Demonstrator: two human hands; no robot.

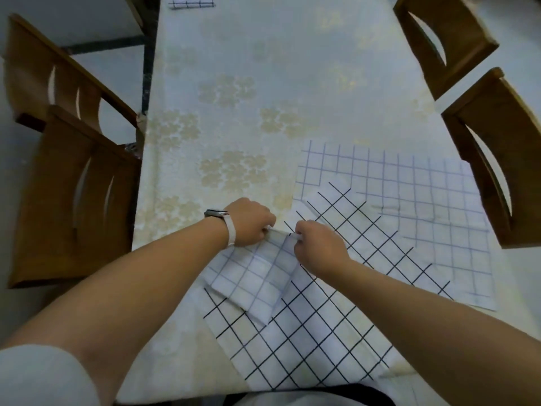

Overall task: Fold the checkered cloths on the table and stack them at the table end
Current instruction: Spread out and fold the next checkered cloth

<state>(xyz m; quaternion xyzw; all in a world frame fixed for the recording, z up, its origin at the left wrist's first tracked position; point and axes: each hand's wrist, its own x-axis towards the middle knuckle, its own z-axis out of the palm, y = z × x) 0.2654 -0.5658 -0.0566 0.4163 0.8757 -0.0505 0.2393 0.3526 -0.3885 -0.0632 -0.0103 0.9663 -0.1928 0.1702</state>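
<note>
Nearest the viewer, a black-checked cloth (307,326) lies spread and turned on the diagonal at the near edge of the table (234,54), its far corner overlapping a larger blue-checked cloth (424,200) that lies flat at the right. On top of the black-checked one sits a smaller blue-checked cloth (257,276), already doubled over, and this is the piece being worked.

Both forearms reach forward from the near edge and converge at the far edge of that small cloth. The left hand (248,222), with a watch (218,213) on its wrist, is closed knuckles-up, pinching the left end of that edge. The right hand (317,247) is closed the same way just beside it, pinching the right end; a short length of fabric spans the gap between them. The wrists are roughly level and the fingertips curl under, hidden from view.

To fold well here, the pinched edge probably needs to be held taut and carried over in one motion so it lands square on the opposite edge, with the check lines matched as a guide. The cloth underneath may drag along, so lifting slightly first seems wise. Pressing the crease flat afterwards should keep the bundle compact.

At the far end of the table a folded checkered cloth (191,2) already lies, partly cut off by the frame, which appears to mark the stack. Wooden chairs (67,197) stand along both sides.
</note>
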